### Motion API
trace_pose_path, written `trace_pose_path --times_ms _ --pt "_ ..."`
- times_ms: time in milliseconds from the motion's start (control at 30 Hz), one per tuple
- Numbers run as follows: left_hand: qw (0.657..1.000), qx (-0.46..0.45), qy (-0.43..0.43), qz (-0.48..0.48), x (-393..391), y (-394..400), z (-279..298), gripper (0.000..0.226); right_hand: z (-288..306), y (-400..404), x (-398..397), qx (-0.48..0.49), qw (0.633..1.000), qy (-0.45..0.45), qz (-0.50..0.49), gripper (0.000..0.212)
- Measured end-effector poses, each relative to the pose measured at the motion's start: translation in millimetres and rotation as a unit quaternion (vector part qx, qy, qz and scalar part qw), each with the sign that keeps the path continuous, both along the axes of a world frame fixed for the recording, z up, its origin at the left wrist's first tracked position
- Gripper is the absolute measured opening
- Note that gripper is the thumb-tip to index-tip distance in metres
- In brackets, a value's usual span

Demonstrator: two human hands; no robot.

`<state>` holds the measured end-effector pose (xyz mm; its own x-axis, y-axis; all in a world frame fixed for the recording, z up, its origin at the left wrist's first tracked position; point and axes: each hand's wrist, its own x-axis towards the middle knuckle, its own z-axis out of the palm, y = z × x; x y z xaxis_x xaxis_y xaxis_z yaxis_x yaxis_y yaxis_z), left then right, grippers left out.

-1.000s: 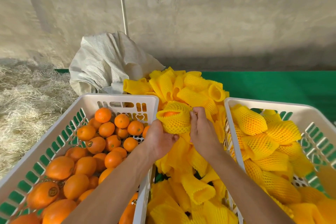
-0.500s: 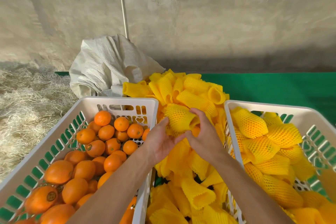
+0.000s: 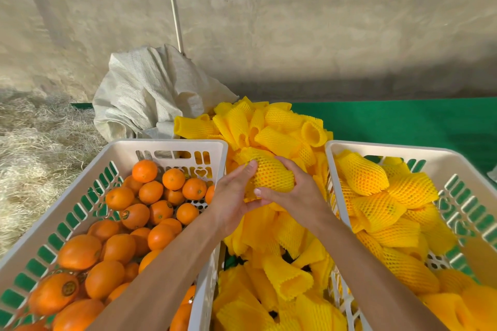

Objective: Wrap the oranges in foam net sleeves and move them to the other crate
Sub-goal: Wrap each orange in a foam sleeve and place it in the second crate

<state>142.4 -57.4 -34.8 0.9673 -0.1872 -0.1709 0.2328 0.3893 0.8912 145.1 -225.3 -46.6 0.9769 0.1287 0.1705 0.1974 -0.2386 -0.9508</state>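
Between the two crates, both my hands hold one orange wrapped in a yellow foam net sleeve [image 3: 271, 176]. My left hand [image 3: 234, 201] cups it from the left and below, thumb on top. My right hand [image 3: 293, 196] grips it from the right, fingers curled over it. The left white crate [image 3: 166, 146] is full of bare oranges [image 3: 134, 215]. The right white crate [image 3: 403, 150] holds several sleeved oranges [image 3: 376, 209]. A heap of empty yellow sleeves [image 3: 274, 131] lies between and beyond the crates.
A crumpled white woven sack [image 3: 150, 94] stands behind the left crate. Straw [image 3: 32, 148] covers the ground at the left. A green mat [image 3: 403, 121] runs along the back right, below a concrete wall with a thin white pipe [image 3: 173, 5].
The sleeve has been pulled fully over the orange, which no longer shows bare. Both hands have closed round the wrapped fruit and turned it sideways.
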Motion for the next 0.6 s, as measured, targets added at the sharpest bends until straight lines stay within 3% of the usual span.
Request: trace_pose_path --times_ms 200,333,400,500,600 --pt "0.997 0.053 -0.012 0.050 0 -6 -7 0.035 -4 4 -1 -0.031 0.999 0.031 0.011 0.106" --pt "0.993 0.088 -0.063 0.055 1 -10 -10 0.032 -9 5 0 -0.086 0.995 0.015 -0.043 0.087" --pt "0.985 0.119 -0.115 0.045 -2 -14 -12 0.036 -6 7 1 -0.060 0.991 0.005 -0.118 0.082" --pt "0.969 0.193 -0.136 0.070 -1 -13 -16 0.055 6 7 2 0.157 0.966 0.010 -0.205 0.076" --pt "0.956 0.269 -0.104 0.047 1 -11 -19 0.047 20 1 1 0.430 0.872 0.031 -0.231 0.074"
